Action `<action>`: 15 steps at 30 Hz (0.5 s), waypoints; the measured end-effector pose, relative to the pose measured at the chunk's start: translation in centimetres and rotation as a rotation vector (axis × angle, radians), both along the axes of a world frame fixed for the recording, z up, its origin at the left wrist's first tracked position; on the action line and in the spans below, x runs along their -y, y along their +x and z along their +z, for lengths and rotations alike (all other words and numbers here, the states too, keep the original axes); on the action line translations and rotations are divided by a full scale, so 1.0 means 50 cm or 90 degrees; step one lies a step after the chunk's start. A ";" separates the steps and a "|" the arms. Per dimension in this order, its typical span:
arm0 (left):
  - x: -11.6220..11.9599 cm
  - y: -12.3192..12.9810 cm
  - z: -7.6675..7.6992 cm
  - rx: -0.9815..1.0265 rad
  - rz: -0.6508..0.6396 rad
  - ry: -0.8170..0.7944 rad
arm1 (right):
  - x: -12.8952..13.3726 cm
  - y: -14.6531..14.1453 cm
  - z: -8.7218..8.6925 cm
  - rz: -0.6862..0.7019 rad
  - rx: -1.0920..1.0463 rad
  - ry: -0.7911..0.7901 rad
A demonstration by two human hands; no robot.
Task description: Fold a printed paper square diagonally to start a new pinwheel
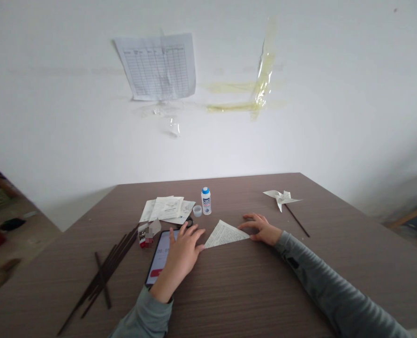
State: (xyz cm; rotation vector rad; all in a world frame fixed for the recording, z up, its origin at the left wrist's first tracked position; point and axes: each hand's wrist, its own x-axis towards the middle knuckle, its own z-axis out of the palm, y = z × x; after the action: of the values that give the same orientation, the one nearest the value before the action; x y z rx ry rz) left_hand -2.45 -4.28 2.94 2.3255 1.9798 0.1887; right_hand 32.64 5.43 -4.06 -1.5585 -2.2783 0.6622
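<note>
A printed paper folded into a triangle (227, 234) lies on the brown table (236, 291), its peak pointing away from me. My left hand (184, 249) is spread at the triangle's left corner, with the thumb side touching or very near it; the wrist covers part of a phone (162, 251). At the right corner my right hand (261, 229) rests with fingers apart, fingertips at the paper's edge. Beyond the triangle stands a white glue bottle with a blue cap (206, 202), beside a small clear cup (197, 211).
A paper pinwheel (281, 198) on a dark stick lies at the right back. Several dark sticks (106, 267) lie at the left, near a small red and white box (147, 235). Paper sheets (168, 209) are stacked at the back left, before the wall.
</note>
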 end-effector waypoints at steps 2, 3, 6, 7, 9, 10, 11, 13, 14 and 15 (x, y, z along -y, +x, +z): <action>-0.001 0.008 -0.004 0.003 0.012 0.027 | 0.007 -0.002 0.006 0.011 -0.006 0.001; -0.001 0.012 -0.006 0.004 0.017 0.039 | 0.011 -0.004 0.009 0.016 -0.004 0.005; 0.001 0.024 -0.011 0.009 0.019 0.066 | 0.025 -0.016 0.016 0.018 0.016 0.037; 0.001 0.027 -0.012 0.012 0.015 0.069 | 0.030 -0.022 0.017 0.014 0.022 0.050; 0.003 0.031 -0.015 0.019 0.006 0.071 | 0.039 -0.035 0.015 0.009 0.023 0.075; 0.004 0.032 -0.015 0.022 0.003 0.070 | 0.043 -0.042 0.014 0.005 0.018 0.087; 0.005 0.033 -0.014 0.025 0.002 0.067 | 0.047 -0.048 0.013 0.001 0.011 0.099; 0.006 0.035 -0.010 0.027 0.004 0.055 | 0.055 -0.059 0.011 -0.014 -0.001 0.120; 0.007 0.035 -0.007 0.027 0.007 0.047 | 0.059 -0.063 0.011 -0.023 -0.005 0.128; 0.007 0.036 -0.003 0.026 0.009 0.039 | 0.062 -0.068 0.011 -0.031 -0.006 0.135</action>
State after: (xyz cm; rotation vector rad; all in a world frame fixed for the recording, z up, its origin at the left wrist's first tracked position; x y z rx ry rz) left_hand -0.64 -4.63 2.78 2.3249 1.9989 0.3006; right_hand 29.26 2.33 -3.48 -1.5015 -2.2136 0.4001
